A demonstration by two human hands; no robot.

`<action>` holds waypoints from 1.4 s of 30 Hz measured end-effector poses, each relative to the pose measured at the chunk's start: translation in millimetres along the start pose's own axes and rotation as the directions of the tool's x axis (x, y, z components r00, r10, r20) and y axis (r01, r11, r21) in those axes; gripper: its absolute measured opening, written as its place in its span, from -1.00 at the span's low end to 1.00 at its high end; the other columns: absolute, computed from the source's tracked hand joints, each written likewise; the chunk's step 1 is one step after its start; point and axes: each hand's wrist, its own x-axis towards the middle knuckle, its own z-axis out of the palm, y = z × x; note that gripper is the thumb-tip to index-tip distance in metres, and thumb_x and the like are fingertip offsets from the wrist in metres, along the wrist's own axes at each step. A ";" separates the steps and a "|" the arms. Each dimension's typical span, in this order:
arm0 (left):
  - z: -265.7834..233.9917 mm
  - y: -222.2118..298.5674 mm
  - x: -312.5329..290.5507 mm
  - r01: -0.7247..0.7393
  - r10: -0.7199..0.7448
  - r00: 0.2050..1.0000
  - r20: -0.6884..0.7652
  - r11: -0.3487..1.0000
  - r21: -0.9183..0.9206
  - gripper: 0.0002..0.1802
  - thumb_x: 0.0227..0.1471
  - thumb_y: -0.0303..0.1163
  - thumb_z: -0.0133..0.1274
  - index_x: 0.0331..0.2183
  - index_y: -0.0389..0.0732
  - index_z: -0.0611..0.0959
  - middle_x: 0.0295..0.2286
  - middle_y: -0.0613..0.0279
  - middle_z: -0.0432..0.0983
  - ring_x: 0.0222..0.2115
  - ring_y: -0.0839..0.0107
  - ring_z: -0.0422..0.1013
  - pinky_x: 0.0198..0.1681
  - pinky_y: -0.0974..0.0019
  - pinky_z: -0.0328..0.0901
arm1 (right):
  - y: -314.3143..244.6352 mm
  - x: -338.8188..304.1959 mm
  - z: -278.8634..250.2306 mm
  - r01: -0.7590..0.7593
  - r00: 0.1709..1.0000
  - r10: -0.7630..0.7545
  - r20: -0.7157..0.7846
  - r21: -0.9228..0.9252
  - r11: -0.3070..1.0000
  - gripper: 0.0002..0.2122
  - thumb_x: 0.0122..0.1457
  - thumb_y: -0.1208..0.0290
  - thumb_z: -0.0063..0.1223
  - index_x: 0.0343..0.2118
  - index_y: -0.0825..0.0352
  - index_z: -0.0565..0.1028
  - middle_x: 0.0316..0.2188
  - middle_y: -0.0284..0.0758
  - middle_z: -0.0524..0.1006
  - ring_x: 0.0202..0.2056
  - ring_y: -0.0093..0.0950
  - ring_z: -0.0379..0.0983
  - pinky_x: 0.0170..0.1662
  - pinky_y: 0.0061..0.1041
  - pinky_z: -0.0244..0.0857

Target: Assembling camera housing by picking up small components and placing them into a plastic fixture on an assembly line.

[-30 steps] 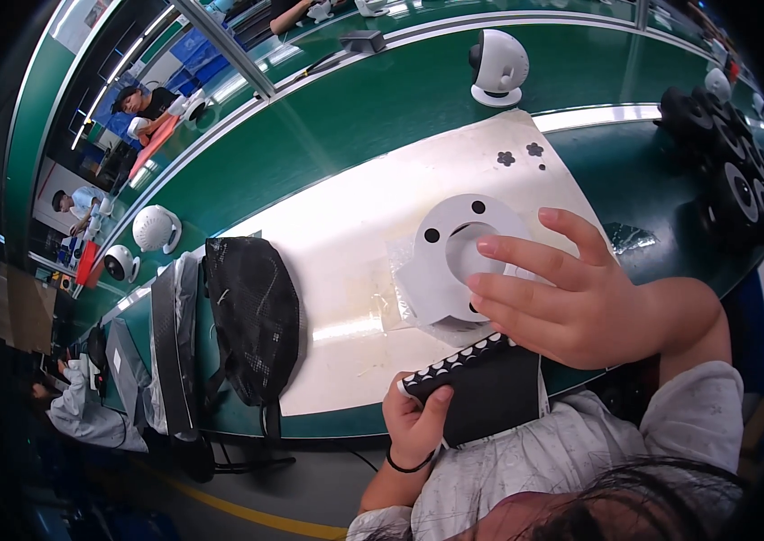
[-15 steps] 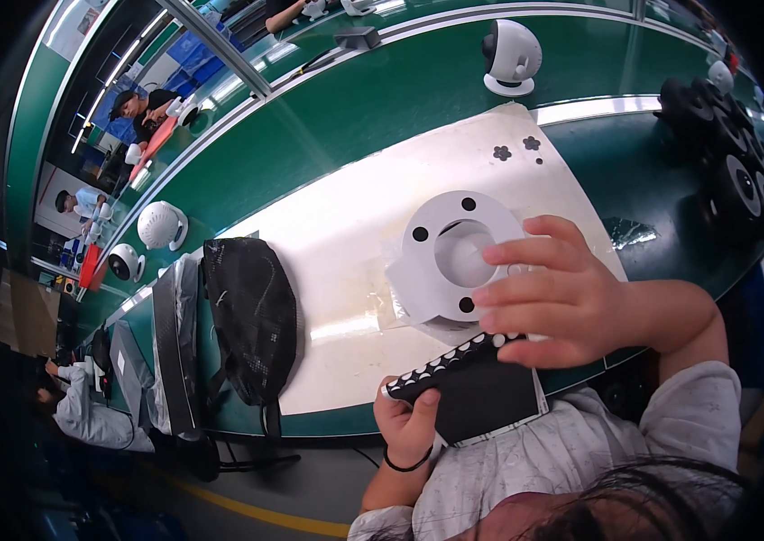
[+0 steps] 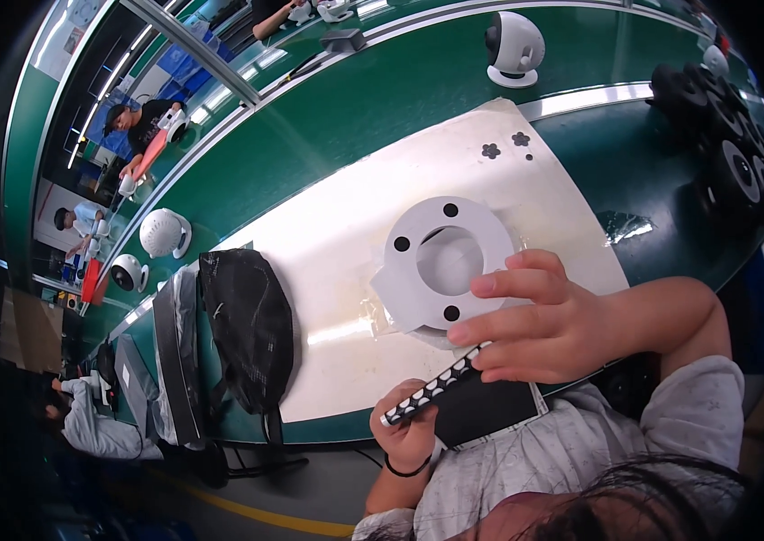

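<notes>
The left hand (image 3: 405,431) pinches a flat, white-dotted black sheet (image 3: 483,413) by the table (image 3: 332,427); the right hand (image 3: 549,329) spreads its fingers, contact unclear, near a smooth white ring (image 3: 403,277).

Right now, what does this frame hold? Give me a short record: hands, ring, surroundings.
Left hand: grips the black sheet by its white-spotted edge
Right hand: at the sheet's other end, near the white ring; contact unclear
Ring: on the pale mat, three black dots showing
Bag: black, left of the ring
Beyond the mat: a white device, upright
Far right: grouped black parts
</notes>
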 end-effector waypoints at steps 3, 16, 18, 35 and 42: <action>1.2 1.7 -1.6 0.001 -0.001 1.000 -0.004 1.000 -0.020 -0.66 -0.21 -0.45 0.19 -0.39 -0.38 0.40 -0.40 0.04 0.43 -0.43 0.44 0.34 -0.35 0.44 0.23 | 4.7 -1.2 -3.3 0.017 1.000 -0.019 0.018 0.102 0.995 -0.89 -0.17 0.36 0.18 -0.54 0.14 0.48 -0.10 -0.46 0.37 0.05 -0.31 0.06 0.06 -0.25 -0.18; 5.5 2.5 -4.5 0.102 -0.105 0.982 -0.156 0.994 -0.025 -0.63 -0.24 -0.42 0.22 -0.39 -0.34 0.41 -0.37 0.08 0.44 -0.41 0.51 0.34 -0.29 0.50 0.19 | 49.7 -1.0 -16.5 -0.509 0.841 0.511 0.178 0.577 0.639 -0.88 -0.16 0.33 0.20 -0.59 0.18 0.48 0.10 -0.26 0.07 0.19 -0.22 -0.31 0.14 -0.17 -0.32; 5.4 3.7 -3.9 0.107 -0.108 0.983 -0.150 0.994 -0.016 -0.63 -0.24 -0.42 0.22 -0.39 -0.34 0.41 -0.37 0.08 0.44 -0.41 0.51 0.34 -0.29 0.51 0.19 | 49.8 2.3 -24.2 -0.501 0.864 0.448 0.230 0.474 0.724 -0.85 -0.20 0.31 0.24 -0.58 0.18 0.49 0.10 -0.25 0.07 0.19 -0.20 -0.29 0.14 -0.17 -0.31; 8.0 3.4 -1.1 0.129 -0.133 0.978 -0.160 0.991 -0.034 -0.64 -0.23 -0.43 0.21 -0.40 -0.34 0.40 -0.37 0.09 0.43 -0.42 0.53 0.32 -0.32 0.52 0.19 | 70.3 -4.7 -26.5 -0.157 0.983 0.169 -0.066 0.163 0.974 -0.59 -0.11 0.18 0.14 -0.16 0.16 0.38 -0.16 -0.37 0.37 -0.04 -0.40 0.18 -0.08 -0.39 0.07; 13.0 7.9 2.9 0.169 -0.170 0.978 -0.123 0.985 -0.021 -0.65 -0.21 -0.42 0.19 -0.37 -0.35 0.40 -0.43 0.18 0.42 -0.47 0.57 0.30 -0.38 0.54 0.18 | 67.8 27.2 -16.8 -0.734 0.589 0.614 0.525 0.665 0.135 -0.71 -0.04 0.36 0.11 -0.27 0.37 0.38 -0.44 -0.43 0.40 -0.39 -0.70 0.29 -0.33 -0.71 0.17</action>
